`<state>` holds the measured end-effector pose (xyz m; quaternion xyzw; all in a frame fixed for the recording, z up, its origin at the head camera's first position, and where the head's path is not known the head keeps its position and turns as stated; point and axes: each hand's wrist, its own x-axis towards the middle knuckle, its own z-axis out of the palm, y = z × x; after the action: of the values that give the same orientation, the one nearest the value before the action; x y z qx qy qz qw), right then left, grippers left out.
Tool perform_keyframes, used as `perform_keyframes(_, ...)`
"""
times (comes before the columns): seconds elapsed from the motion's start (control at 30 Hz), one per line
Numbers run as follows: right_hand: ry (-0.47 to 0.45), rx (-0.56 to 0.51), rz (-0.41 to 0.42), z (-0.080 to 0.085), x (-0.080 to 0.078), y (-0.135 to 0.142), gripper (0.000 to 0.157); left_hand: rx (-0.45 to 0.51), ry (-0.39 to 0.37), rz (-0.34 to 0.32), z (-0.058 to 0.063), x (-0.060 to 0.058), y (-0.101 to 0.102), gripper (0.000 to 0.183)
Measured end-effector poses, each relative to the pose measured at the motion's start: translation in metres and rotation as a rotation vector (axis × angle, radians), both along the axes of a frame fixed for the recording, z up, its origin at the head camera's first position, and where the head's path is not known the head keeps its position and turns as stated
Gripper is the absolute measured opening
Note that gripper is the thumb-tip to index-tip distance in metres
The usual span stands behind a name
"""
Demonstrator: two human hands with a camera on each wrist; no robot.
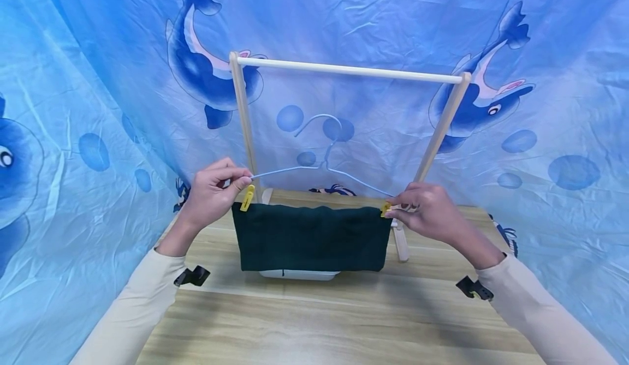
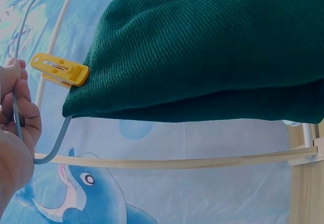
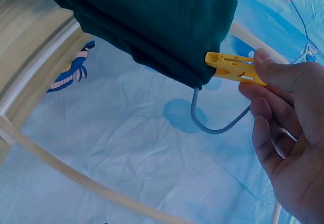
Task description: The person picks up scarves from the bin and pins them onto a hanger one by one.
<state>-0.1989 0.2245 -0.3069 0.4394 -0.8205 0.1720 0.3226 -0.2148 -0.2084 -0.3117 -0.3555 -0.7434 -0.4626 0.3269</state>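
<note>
A dark green cloth (image 1: 314, 239) hangs folded over the lower bar of a light-blue wire hanger (image 1: 361, 182), held above the table. My left hand (image 1: 216, 193) pinches the hanger's left end. Close beside that hand, a yellow clothespin (image 2: 59, 71) bites the cloth's left upper corner, and the fingers are off it. At the opposite corner my right hand (image 1: 425, 209) holds a second yellow clothespin (image 3: 235, 68) between thumb and fingers. Its tip sits on the cloth's edge. The hanger's bend (image 3: 215, 131) runs out of the cloth towards the right hand's fingers.
Behind the hanger stands a wooden rack with a white top rail (image 1: 344, 69). A white object (image 1: 300, 274), mostly hidden, lies below the cloth on the wood-grain table (image 1: 295, 321). Blue dolphin-print sheeting (image 1: 383, 16) surrounds the table at the back and sides.
</note>
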Motion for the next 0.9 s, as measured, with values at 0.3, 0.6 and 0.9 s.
perform_keyframes(0.3,-0.087,-0.044,-0.065,-0.006,0.002,0.005,0.033,-0.012,-0.029,0.003,-0.003,-0.002,-0.002,0.018)
perform_keyframes(0.6,-0.075,-0.104,-0.082,-0.01,0.003,0.007,0.034,-0.015,-0.061,0.011,-0.002,-0.003,-0.003,0.015)
perform_keyframes(0.9,-0.037,-0.114,-0.063,-0.009,0.006,0.013,0.04,-0.002,-0.073,0.004,-0.004,-0.004,-0.003,0.015)
